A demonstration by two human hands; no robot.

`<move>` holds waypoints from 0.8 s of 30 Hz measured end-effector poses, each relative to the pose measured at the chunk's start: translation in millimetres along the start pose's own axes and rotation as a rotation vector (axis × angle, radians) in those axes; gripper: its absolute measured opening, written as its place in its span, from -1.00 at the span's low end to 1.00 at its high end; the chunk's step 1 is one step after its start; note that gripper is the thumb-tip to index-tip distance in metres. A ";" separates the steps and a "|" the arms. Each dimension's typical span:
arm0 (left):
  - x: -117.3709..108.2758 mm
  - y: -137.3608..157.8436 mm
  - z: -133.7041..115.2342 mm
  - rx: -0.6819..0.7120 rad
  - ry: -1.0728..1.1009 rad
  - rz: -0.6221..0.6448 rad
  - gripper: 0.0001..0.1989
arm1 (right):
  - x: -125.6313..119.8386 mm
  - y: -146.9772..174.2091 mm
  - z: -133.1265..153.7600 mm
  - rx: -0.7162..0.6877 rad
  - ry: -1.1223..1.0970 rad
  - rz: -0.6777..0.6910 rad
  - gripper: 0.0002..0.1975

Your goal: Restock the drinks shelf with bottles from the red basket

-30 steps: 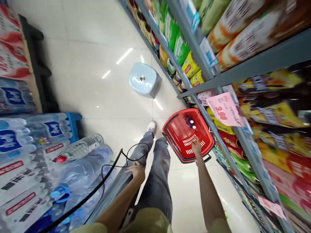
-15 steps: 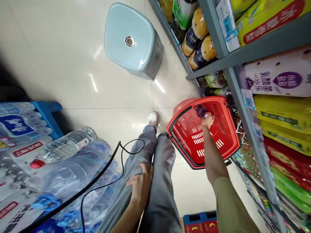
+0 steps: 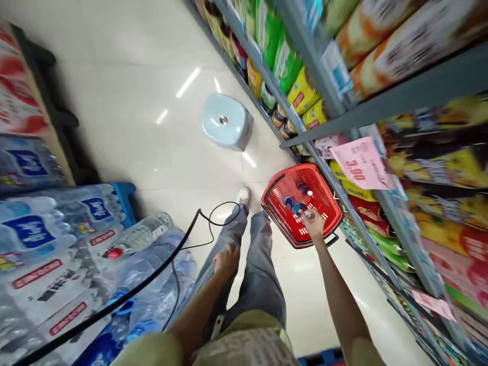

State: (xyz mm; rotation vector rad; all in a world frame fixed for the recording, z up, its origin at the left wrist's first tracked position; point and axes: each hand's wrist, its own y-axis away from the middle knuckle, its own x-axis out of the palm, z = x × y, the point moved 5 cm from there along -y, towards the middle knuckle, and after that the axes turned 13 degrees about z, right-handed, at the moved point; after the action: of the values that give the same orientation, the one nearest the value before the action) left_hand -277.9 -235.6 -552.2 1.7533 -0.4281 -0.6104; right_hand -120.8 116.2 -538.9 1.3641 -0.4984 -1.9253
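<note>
The red shopping basket (image 3: 328, 190) stands on the floor in front of me to the right. Inside it my right hand (image 3: 313, 223) is closed round the cap end of a bottle with a blue label (image 3: 293, 204); its cap is mostly hidden by my fingers. Beside that lies a dark purple bottle (image 3: 304, 188) with a pale cap, apart from the hand. My left hand (image 3: 227, 258) rests on my left knee, its fingers lying over the trouser cloth and holding nothing.
A light blue stool (image 3: 223, 119) stands on the floor ahead. Shelves of packaged drinks and snacks line the right, with a pink price tag (image 3: 362, 165) sticking out. Water packs (image 3: 28, 229) are stacked at left. A black cable (image 3: 152, 274) crosses the lower left.
My right hand has let go of the purple bottle, which now lies in the basket, and grips the blue-labelled one. The view has risen, so the basket and stool look smaller. My left hand stays on my leg.
</note>
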 end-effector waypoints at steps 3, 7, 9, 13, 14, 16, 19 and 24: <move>-41.3 35.7 -10.8 0.146 0.036 -0.033 -0.91 | -41.8 64.8 48.1 -0.116 -0.007 -0.002 -0.67; -101.6 83.9 -37.4 0.373 0.132 -0.096 -0.81 | -91.0 142.4 109.6 -0.266 0.009 0.015 -0.71; -129.1 108.6 -52.7 0.480 0.185 -0.139 -0.67 | -116.7 179.6 139.2 -0.336 0.019 0.037 -0.71; -172.6 154.6 -87.1 0.706 0.252 -0.208 -0.29 | -171.3 253.5 197.0 -0.509 0.062 0.056 -0.72; -182.3 165.1 -96.9 0.770 0.260 -0.213 -0.20 | -185.4 271.5 210.5 -0.559 0.074 0.041 -0.74; -201.8 187.3 -117.3 0.918 0.265 -0.213 -0.04 | -212.9 306.1 234.9 -0.651 0.082 -0.003 -0.79; -229.3 228.3 -145.9 1.173 0.250 -0.183 0.00 | -251.5 352.9 265.1 -0.774 0.077 -0.072 -0.84; -253.7 308.7 -169.9 1.446 0.241 -0.191 -0.23 | -312.6 408.8 300.5 -0.869 0.049 -0.159 -0.81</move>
State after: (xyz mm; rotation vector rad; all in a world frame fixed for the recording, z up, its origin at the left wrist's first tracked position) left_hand -368.7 -38.4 -176.3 3.2228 -0.5864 -0.1328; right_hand -206.4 45.4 46.6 0.8736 0.4570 -1.8693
